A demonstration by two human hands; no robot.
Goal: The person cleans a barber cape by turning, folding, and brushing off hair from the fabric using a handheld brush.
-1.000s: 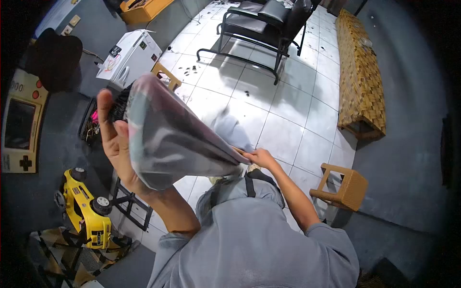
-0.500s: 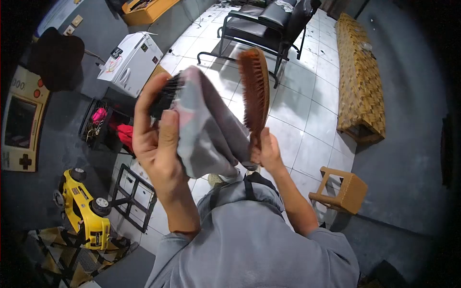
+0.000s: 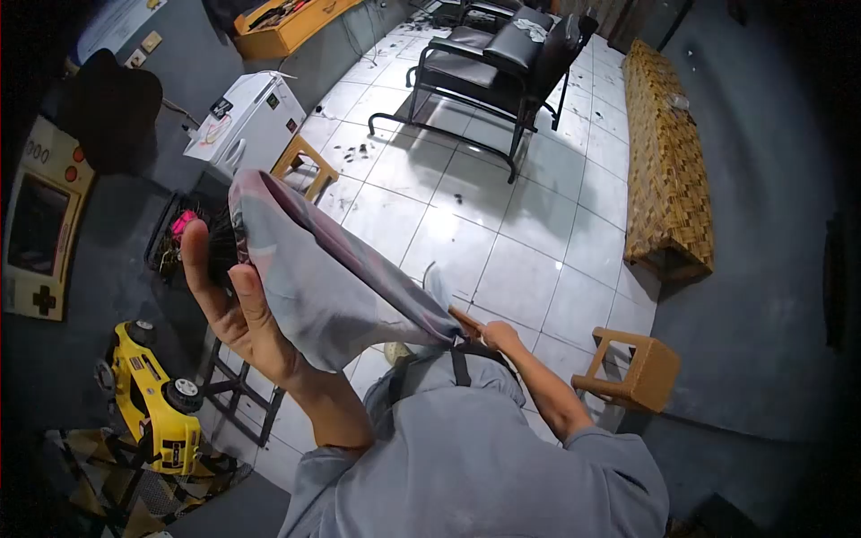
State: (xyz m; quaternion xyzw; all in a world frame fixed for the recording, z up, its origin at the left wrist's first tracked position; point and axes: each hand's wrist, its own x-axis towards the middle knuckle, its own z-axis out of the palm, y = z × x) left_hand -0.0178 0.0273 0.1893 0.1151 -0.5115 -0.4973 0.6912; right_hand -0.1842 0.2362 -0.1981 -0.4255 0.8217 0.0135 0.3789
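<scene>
My left hand (image 3: 247, 327) is raised on the left, thumb and index finger apart around a black-bristled brush (image 3: 218, 244), whose handle I cannot see. Beside it a grey and pink cloth (image 3: 327, 282) spreads slantwise from near these fingers down to my right hand (image 3: 502, 336). That hand, low in front of my waist, is closed around the wooden handle (image 3: 468, 320) of the brown-bristled brush. The cloth hides most of this brush's head, and its lower corner meets the handle there.
Ahead stands a black reclining chair (image 3: 502, 63) on white tiles with dark tufts. A woven bench (image 3: 668, 170) and brown stool (image 3: 632, 368) are to the right. On the left are a small white fridge (image 3: 247, 121), wooden stool (image 3: 308, 169) and yellow toy car (image 3: 157, 399).
My left hand has moved left and down. The cloth has stretched out wider between the hands. The brown brush has dropped from upright to low behind the cloth.
</scene>
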